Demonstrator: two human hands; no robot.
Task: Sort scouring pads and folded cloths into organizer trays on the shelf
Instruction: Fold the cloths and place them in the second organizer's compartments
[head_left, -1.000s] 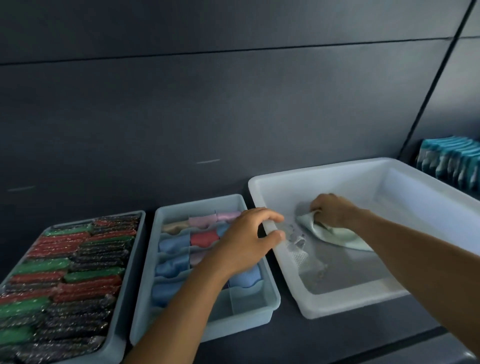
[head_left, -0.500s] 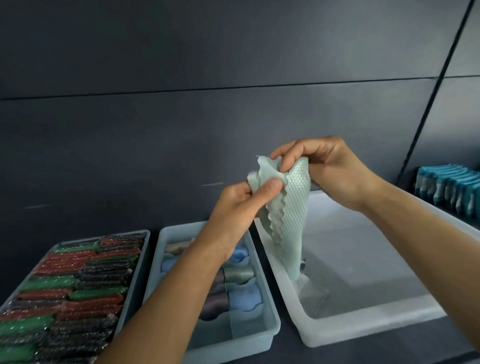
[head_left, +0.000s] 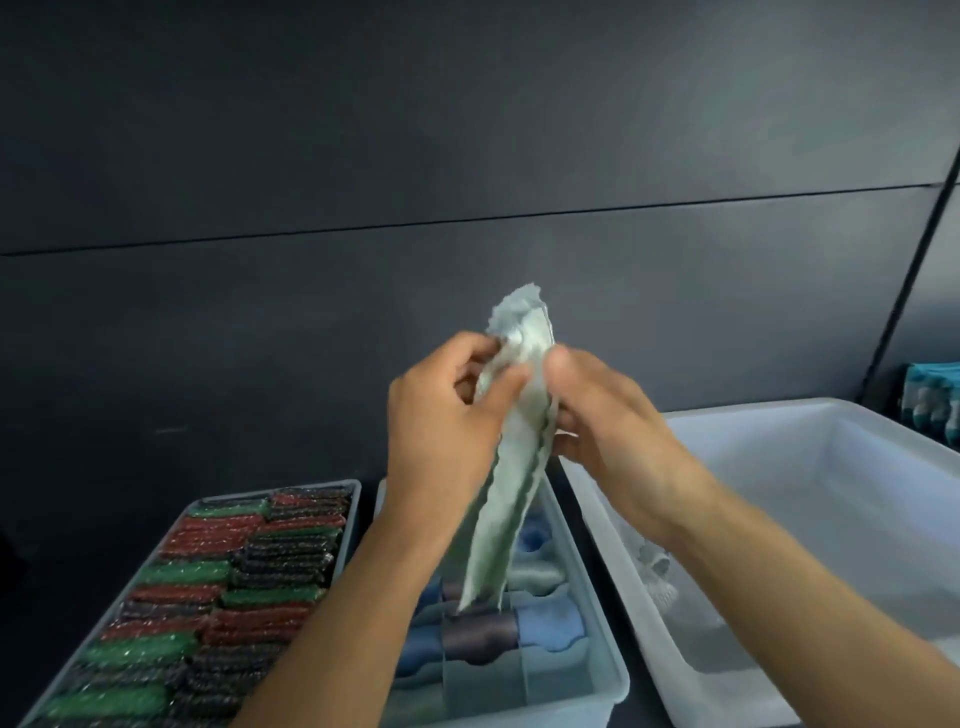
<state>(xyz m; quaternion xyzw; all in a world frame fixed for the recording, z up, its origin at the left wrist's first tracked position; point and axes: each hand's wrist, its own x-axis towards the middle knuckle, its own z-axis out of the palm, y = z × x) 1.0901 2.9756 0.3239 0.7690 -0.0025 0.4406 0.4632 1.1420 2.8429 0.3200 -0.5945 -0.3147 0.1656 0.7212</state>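
A pale green waffle-textured cloth (head_left: 506, 483) hangs lengthwise in the air, folded narrow, above the middle tray. My left hand (head_left: 441, 431) pinches its upper left edge and my right hand (head_left: 602, 415) pinches its upper right edge. Below it the pale blue organizer tray (head_left: 592, 597) holds several rolled cloths in blue, grey and mint. At the lower left a grey tray (head_left: 356, 499) is packed with several rows of green, red and black scouring pads (head_left: 223, 587).
A large white plastic tub (head_left: 779, 421) stands at the right with a whitish mesh item (head_left: 654, 566) against its left wall. Teal packaged items (head_left: 932, 400) stand at the far right edge. A dark panelled wall rises behind the shelf.
My right hand lifted the green cloth out of the white tub, my left hand joined it, and both have brought the cloth's edges together so that it hangs narrower.
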